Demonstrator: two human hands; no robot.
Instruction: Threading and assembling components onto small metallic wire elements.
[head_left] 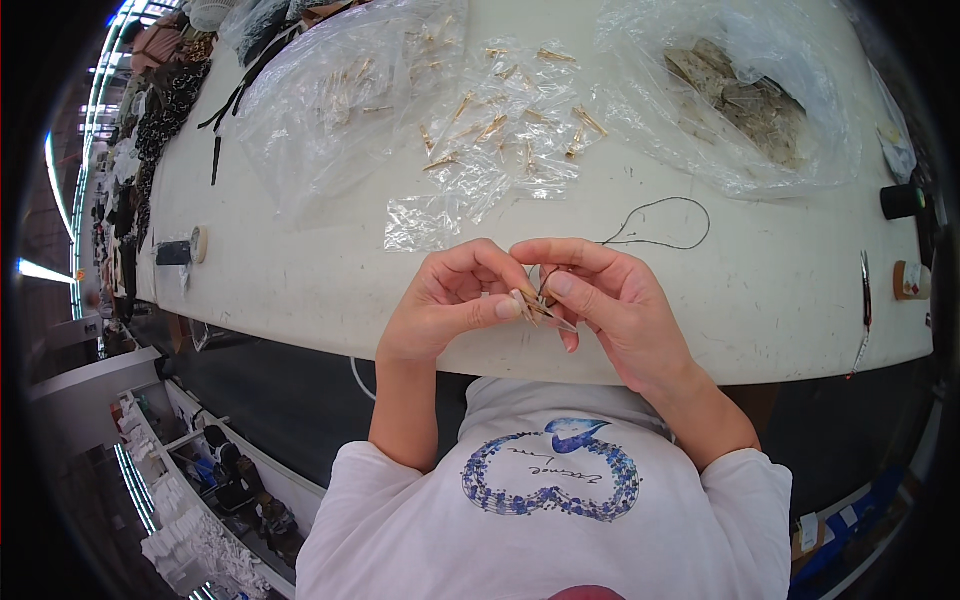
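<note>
Here we work one gold clip (535, 305) onto black cord (655, 222).
Left hand (450, 300) and right hand (610, 300) fingers pinch it shut; many clips (500, 110) lie loose.

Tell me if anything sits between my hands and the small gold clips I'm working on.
Nothing visible does. The left hand and right hand already pinch the small gold-coloured clips between their fingertips, with the thin black cord trailing away over the white table.
</note>
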